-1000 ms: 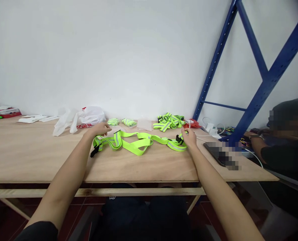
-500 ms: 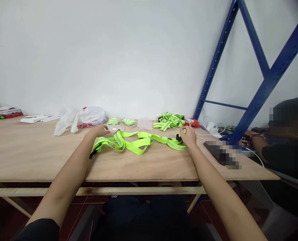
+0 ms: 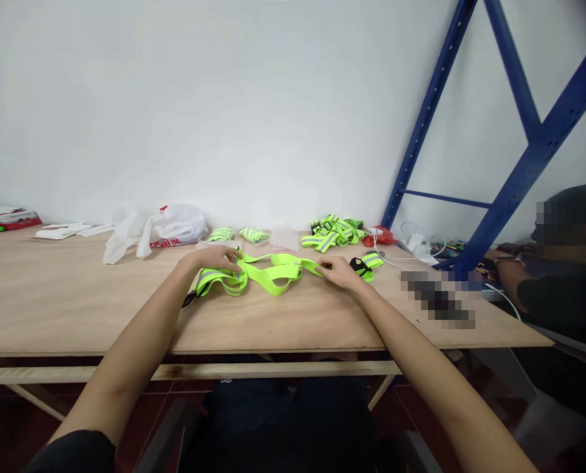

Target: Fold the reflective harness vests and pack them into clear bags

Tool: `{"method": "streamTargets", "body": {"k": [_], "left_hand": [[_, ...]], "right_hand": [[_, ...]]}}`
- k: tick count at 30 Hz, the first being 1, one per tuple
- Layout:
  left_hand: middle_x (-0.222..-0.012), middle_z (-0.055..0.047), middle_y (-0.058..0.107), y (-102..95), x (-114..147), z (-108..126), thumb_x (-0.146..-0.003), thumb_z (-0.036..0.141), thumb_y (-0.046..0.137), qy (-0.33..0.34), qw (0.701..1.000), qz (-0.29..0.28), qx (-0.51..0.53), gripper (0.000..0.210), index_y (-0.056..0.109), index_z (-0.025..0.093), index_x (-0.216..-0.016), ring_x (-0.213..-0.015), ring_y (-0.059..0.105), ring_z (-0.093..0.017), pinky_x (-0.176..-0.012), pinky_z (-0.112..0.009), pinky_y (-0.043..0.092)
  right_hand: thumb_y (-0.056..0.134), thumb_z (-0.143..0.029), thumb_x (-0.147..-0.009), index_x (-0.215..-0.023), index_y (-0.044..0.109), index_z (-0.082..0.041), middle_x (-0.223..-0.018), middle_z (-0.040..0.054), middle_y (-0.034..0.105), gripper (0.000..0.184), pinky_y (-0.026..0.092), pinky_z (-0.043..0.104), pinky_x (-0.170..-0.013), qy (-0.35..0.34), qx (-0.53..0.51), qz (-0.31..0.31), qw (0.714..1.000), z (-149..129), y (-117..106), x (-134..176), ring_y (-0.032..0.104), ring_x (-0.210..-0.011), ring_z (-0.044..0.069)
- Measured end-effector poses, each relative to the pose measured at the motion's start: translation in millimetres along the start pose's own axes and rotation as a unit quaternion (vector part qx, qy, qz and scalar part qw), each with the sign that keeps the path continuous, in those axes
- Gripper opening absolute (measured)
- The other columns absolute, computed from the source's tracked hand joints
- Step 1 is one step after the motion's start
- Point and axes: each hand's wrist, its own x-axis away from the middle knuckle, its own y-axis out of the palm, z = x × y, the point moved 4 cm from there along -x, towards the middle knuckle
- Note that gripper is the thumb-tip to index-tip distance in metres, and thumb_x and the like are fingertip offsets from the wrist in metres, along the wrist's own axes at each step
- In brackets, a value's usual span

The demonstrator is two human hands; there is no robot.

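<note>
Left hand [image 3: 217,257] and right hand [image 3: 336,270] on a bright green strap [image 3: 276,277]
The right hand pinches its band, while the left's fingers touch it farther along. Near the desk's [image 3: 293,322] back edge sit a white plastic bag [image 3: 184,223], two small strap bundles [image 3: 253,234] and a loose strap pile [image 3: 333,232].

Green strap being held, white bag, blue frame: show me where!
Green strap being held [image 3: 266,280], head view: lower loop.
White bag [image 3: 180,222], head view: crumpled side.
Blue frame [image 3: 515,180], head view: slanting post.
</note>
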Motion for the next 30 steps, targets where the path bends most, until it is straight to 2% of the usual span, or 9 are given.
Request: {"method": "streamTargets", "body": {"k": [2, 7, 12, 14, 19, 25, 30], "left_hand": [[-0.100, -0.005, 0.075, 3.0, -5, -11, -0.056, 0.054, 0.077, -0.020, 0.999, -0.014, -0.041, 0.070, 0.069, 0.024, -0.119, -0.092, 0.068, -0.027, -0.078, -0.029, 0.047], [-0.101, -0.006, 0.075, 9.2, -14, -29, -0.059, 0.050, 0.072, -0.057, 0.991, -0.007, -0.117, 0.062, 0.067, 0.024, -0.115, -0.091, 0.068, -0.027, -0.073, -0.029, 0.047], [-0.104, -0.009, 0.074, 14.1, -16, -28, -0.059, 0.055, 0.073, -0.064, 0.987, 0.019, -0.146, 0.084, 0.055, 0.022, -0.134, -0.097, 0.067, -0.031, -0.073, -0.032, 0.047], [-0.105, -0.009, 0.073, 15.8, -15, -25, -0.062, 0.057, 0.070, -0.052, 0.985, 0.019, -0.164, 0.086, 0.051, 0.023, -0.138, -0.097, 0.067, -0.031, -0.075, -0.033, 0.047], [-0.106, -0.009, 0.074, 18.6, -17, -22, -0.068, 0.056, 0.063, -0.046, 0.980, -0.011, -0.193, 0.056, 0.067, 0.023, -0.113, -0.098, 0.066, -0.029, -0.078, -0.031, 0.046], [-0.101, -0.010, 0.074, 16.1, -17, -20, -0.060, 0.058, 0.068, -0.064, 0.980, -0.015, -0.185, 0.050, 0.071, 0.022, -0.094, -0.093, 0.065, -0.030, -0.071, -0.031, 0.046], [-0.084, -0.006, 0.071, 4.4, -1, -9, -0.055, 0.056, 0.075, -0.050, 0.988, -0.016, -0.144, 0.041, 0.069, 0.022, -0.077, -0.077, 0.063, -0.025, -0.061, -0.028, 0.043]], "right_hand": [[0.062, -0.042, -0.078, -0.067, 0.066, -0.021, -0.069, 0.0024, 0.066, 0.024, 0.040, 0.031, -0.066, 0.012, -0.021, 0.022, 0.999, 6, -7, -1, 0.056, -0.069, 0.020], [0.061, -0.049, -0.074, -0.064, 0.060, -0.020, -0.061, 0.0000, 0.057, 0.030, 0.038, 0.029, -0.058, 0.040, -0.097, 0.048, 0.993, 15, -19, -2, 0.050, -0.060, 0.017], [0.064, -0.050, -0.073, -0.060, 0.056, -0.019, -0.056, -0.0026, 0.048, 0.034, 0.031, 0.027, -0.054, 0.056, -0.138, 0.074, 0.986, 16, -25, 0, 0.041, -0.055, 0.013], [0.066, -0.050, -0.073, -0.059, 0.057, -0.019, -0.056, -0.0030, 0.047, 0.035, 0.030, 0.027, -0.054, 0.061, -0.147, 0.086, 0.983, 17, -26, 1, 0.039, -0.056, 0.013], [0.073, -0.051, -0.068, -0.058, 0.058, -0.019, -0.056, -0.0031, 0.048, 0.037, 0.030, 0.027, -0.056, 0.076, -0.170, 0.116, 0.976, 20, -29, 1, 0.039, -0.057, 0.013], [0.080, -0.049, -0.063, -0.055, 0.056, -0.019, -0.053, -0.0045, 0.042, 0.039, 0.029, 0.026, -0.050, 0.117, -0.223, 0.138, 0.958, 23, -31, 2, 0.034, -0.052, 0.011], [0.082, -0.047, -0.060, -0.059, 0.055, -0.020, -0.062, -0.0025, 0.050, 0.038, 0.040, 0.025, -0.049, 0.158, -0.300, 0.172, 0.925, 28, -38, 6, 0.045, -0.057, 0.013]]}}
